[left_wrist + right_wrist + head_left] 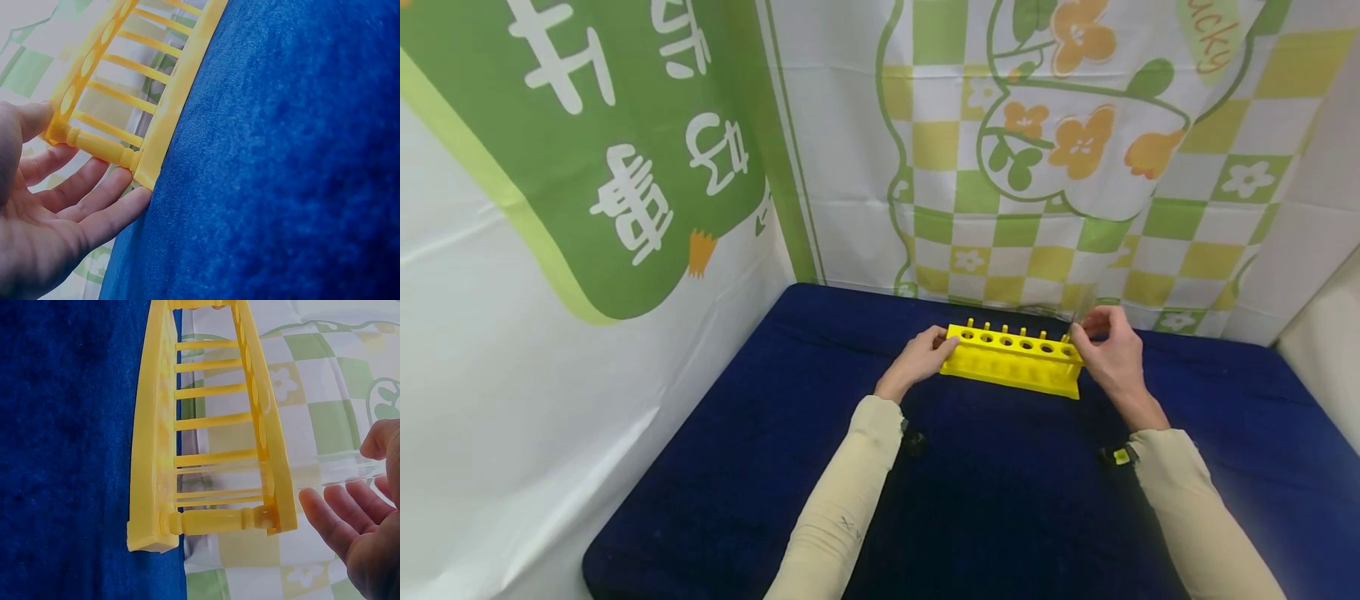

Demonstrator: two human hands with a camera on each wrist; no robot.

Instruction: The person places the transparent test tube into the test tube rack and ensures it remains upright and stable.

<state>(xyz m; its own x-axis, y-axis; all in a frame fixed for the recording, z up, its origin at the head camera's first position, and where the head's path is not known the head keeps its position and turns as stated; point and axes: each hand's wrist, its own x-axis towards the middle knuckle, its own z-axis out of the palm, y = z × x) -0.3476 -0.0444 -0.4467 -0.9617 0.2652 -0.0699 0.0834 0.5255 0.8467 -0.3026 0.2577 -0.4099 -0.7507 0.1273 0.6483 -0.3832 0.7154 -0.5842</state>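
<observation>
A yellow test tube rack (1011,375) with a row of round holes and upright pegs stands on the dark blue table. My left hand (921,357) holds its left end, thumb at the top plate and fingers against the end post (100,147). At the other end my right hand (1112,350) pinches a clear test tube (1084,304) above the top plate. In the right wrist view the see-through tube (219,481) passes through the hole nearest that end, its lower part between the plates. The right fingers (337,512) lie along its upper part.
The blue cloth-covered table (760,467) runs back to a hanging curtain (842,167) with green and yellow checks. A white and green sheet (647,350) hangs along the left side. Small dark wrist cameras (915,443) sit at both sleeves.
</observation>
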